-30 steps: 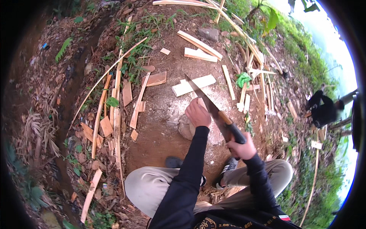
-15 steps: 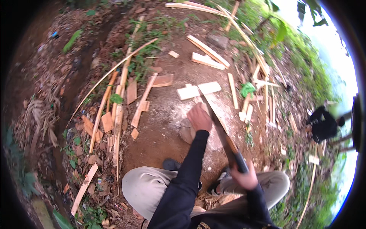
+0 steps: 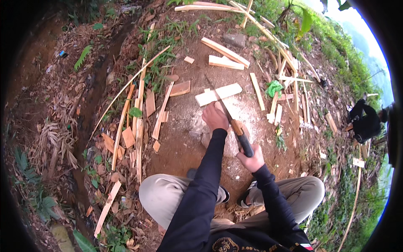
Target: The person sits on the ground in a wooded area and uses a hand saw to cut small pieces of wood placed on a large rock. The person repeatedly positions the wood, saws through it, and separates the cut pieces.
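Note:
My right hand [image 3: 252, 158] is wrapped around the dark handle of a hand saw [image 3: 228, 115]. The long, narrow blade slants away to the far left and crosses a pale wooden board [image 3: 228, 91]. Close to the board's near edge, left of the blade, is my left hand [image 3: 215, 116]. Its fingers are curled downward, and their tips and whatever they grip are hidden under the hand. Pale sawdust [image 3: 247, 110] covers the ground around the board, and a rounded support, partly covered by my left hand, lies beneath.
Two thick wood pieces [image 3: 226, 62] lie beyond the board. Long strips [image 3: 140, 134] and short offcuts [image 3: 129, 137] lie to the left; a narrow slat [image 3: 257, 91] and green plastic [image 3: 274, 89] are at the right. A person in dark clothes [image 3: 366, 122] crouches far right.
My right hand has pushed the saw forward and to the left, so the blade reaches farther past the board. My left hand has shifted slightly toward the board.

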The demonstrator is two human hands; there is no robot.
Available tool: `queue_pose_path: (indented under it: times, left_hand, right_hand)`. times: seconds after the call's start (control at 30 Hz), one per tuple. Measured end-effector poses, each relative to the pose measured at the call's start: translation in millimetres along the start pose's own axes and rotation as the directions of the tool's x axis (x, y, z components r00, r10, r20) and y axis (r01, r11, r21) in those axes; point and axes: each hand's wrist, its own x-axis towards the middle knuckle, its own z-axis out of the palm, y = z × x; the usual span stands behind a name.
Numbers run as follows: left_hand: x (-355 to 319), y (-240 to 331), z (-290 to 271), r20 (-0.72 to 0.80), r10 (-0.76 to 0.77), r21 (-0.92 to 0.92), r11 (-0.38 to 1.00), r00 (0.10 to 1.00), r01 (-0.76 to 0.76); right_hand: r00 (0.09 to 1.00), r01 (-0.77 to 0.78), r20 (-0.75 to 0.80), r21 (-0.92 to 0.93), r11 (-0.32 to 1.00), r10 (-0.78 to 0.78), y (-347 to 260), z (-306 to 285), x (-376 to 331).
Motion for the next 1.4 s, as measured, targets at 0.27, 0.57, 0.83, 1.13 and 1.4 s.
queue_pose_path:
  times: [0.27,0.57,0.83,1.13,1.4]
  left_hand:
    - [12,-17,5,-0.02,0.014,0.01,1.0,1.0,-0.014]
    - [15,-6,6,0.026,-0.119,0.003,0.993,0.993,0.119]
    - [9,-2,5,-0.027,-0.093,-0.023,0.995,0.995,0.092]
    - [3,-2,6,-0.024,0.096,-0.071,0.993,0.995,-0.097]
    - [-16,2,-11,0.099,0.093,0.039,0.994,0.991,-0.098]
  right_hand:
    - [0.96,-0.267,0.115,0.116,0.957,0.254,-44,-38,-63]
    - [0.951,-0.308,0.085,0.147,0.94,0.298,-36,-40,-26]
    - [0.944,-0.33,0.029,0.067,0.942,0.329,-73,-50,-37]
    - [0.95,-0.297,0.113,0.047,0.954,0.29,-102,-86,-82]
    - [0.91,-0.415,0.094,0.144,0.898,0.405,-91,-56,-54]
